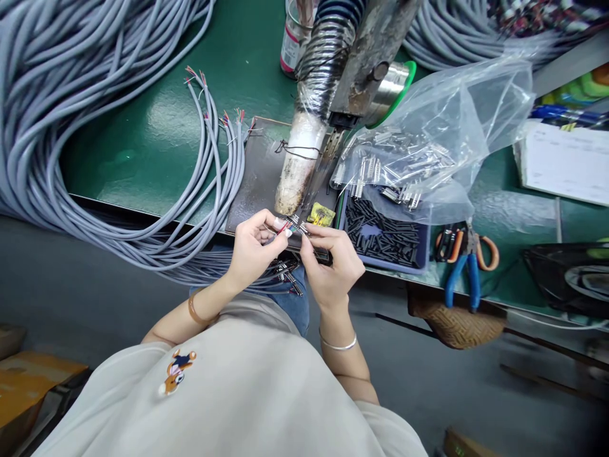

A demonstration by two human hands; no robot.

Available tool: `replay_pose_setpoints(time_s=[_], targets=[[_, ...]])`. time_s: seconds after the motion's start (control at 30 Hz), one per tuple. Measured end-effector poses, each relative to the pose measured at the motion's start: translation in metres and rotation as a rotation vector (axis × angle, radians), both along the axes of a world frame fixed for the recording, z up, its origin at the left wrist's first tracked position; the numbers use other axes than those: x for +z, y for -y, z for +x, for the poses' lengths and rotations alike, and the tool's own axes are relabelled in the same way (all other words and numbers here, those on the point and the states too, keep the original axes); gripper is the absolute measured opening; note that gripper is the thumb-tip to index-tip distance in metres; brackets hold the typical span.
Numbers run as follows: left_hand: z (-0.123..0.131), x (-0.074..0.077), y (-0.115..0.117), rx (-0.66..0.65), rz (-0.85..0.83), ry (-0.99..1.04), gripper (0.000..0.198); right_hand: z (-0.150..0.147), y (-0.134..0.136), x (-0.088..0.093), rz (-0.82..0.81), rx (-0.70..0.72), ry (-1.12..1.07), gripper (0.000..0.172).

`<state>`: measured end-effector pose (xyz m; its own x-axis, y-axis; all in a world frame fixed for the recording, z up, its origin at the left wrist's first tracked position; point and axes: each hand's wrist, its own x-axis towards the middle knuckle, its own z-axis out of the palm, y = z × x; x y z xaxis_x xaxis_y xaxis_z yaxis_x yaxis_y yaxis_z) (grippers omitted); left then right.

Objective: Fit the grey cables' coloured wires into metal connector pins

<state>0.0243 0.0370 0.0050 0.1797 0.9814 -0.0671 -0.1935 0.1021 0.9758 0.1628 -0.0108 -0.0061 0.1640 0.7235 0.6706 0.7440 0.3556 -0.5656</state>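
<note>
My left hand (254, 249) is closed in a pinch on the stripped end of a grey cable (284, 226), whose coloured wire tips fan out between the fingers. My right hand (329, 261) is closed too, pinching a small metal connector (301, 226) right against those wire tips. Both hands meet at the front edge of the bench, just below a soldering fixture (304, 162) with a white wrapped nozzle. More cable ends with connectors (288, 277) hang below my hands.
Big coils of grey cable (57, 114) fill the left of the green bench (143, 146). A blue tray of black sleeves (383, 235), a clear bag of connectors (428, 146), a solder spool (394, 86) and blue and orange pliers (464, 260) lie to the right.
</note>
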Motion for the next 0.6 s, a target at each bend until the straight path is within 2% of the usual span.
replay_pose_setpoints(time_s=[0.3, 0.6], targets=[[-0.0015, 0.0046, -0.0021, 0.014, -0.028, 0.031, 0.02, -0.0015, -0.0036, 0.004, 0.025, 0.007, -0.01, 0.016], [-0.0011, 0.0005, -0.0009, 0.018, -0.007, -0.006, 0.021, -0.0011, -0.0023, 0.0025, 0.022, 0.015, 0.015, 0.018]])
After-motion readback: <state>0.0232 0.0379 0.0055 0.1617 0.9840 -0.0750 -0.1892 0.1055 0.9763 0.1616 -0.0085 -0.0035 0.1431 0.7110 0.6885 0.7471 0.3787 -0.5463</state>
